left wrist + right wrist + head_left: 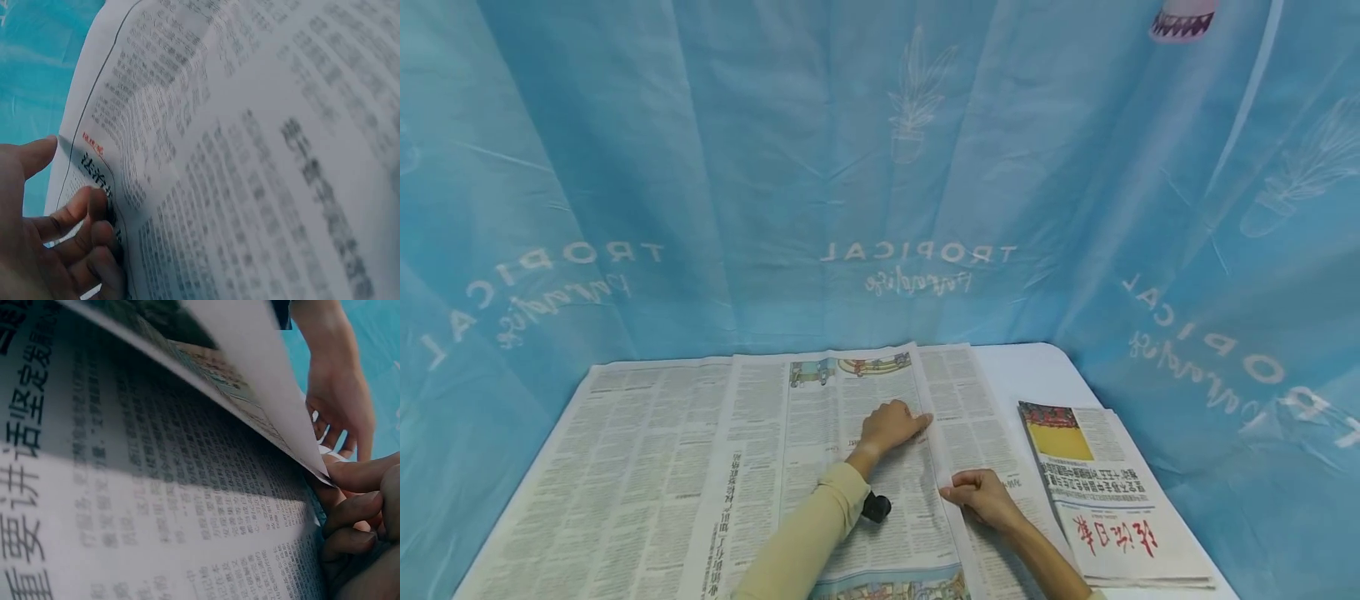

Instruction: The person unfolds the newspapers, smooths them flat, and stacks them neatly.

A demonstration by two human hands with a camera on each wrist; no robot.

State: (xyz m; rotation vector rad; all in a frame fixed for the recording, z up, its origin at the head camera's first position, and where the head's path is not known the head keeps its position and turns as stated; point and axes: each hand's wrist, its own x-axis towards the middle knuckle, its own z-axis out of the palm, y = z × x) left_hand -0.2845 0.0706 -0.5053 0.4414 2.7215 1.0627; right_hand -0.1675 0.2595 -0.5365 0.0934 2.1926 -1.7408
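Note:
A newspaper sheet (857, 467) lies across the middle with its right edge slightly raised. My right hand (985, 497) pinches that edge between thumb and fingers; in the right wrist view the lifted sheet (269, 381) slopes over printed paper beneath. Farther up the same edge is my left hand (891, 429). Its fingers (94, 203) are loosely bent against the printed page in the left wrist view, and its thumb stands apart from them at the margin. Another newspaper page (970, 408) shows under the raised edge, on the right.
More newspaper (632, 442) covers the table's left side. To the right, a folded newspaper stack (1112, 492) with red characters rests on the white table (1037, 371). A blue printed curtain (775, 167) hangs behind and at both sides. A small black device (876, 507) sits at the left wrist.

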